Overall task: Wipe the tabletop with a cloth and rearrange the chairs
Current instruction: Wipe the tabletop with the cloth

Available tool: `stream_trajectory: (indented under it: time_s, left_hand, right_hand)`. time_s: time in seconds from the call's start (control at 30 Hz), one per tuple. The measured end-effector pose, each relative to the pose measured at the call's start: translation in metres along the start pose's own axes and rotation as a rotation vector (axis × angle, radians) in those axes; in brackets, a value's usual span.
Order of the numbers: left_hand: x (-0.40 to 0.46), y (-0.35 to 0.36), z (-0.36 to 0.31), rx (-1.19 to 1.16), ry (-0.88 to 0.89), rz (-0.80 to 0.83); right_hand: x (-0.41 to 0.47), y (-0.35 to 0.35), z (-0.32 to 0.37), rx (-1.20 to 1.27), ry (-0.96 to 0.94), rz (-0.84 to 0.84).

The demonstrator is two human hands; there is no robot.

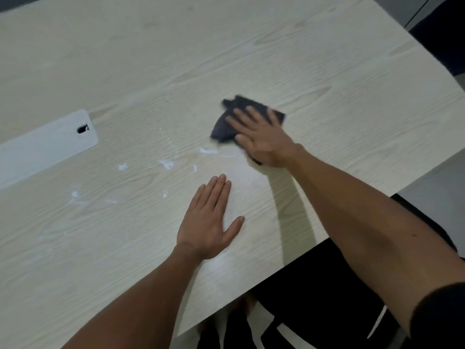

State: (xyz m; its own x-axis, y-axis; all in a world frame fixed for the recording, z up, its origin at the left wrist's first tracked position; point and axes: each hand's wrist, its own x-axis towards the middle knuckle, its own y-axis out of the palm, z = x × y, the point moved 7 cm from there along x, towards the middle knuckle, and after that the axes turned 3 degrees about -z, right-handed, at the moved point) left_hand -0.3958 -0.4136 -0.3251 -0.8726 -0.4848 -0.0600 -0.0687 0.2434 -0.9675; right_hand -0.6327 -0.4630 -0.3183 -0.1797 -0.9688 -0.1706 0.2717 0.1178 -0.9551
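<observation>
the cloth [227,122] lies flat under my spread right hand [264,139] at two o'clock from my open, empty left hand [210,222], white smears [166,163] at ten o'clock unwiped, chairs untouched i judge.

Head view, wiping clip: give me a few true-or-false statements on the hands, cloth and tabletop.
1. The right hand presses a dark cloth flat on the table. True.
2. The left hand holds a spray bottle. False: it lies flat and empty on the table.
3. White smears lie left of the cloth. True.
4. The cloth is white. False: it is dark.
</observation>
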Motion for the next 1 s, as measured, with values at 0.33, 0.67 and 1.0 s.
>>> stream_trajectory:
  time_s: [0.33, 0.67, 1.0]
  left_hand:
    - [0.000, 0.003, 0.001, -0.022, -0.003, -0.008]
    - [0.001, 0.002, 0.002, -0.019, -0.008, 0.009]
    - [0.002, 0.006, 0.003, -0.001, -0.010, 0.011]
  right_hand:
    - [0.053, -0.016, -0.024, 0.148, 0.698, -0.143]
    - [0.032, -0.002, 0.034, -0.016, -0.093, 0.012]
    - [0.120, -0.032, -0.009, 0.138, 0.559, -0.099]
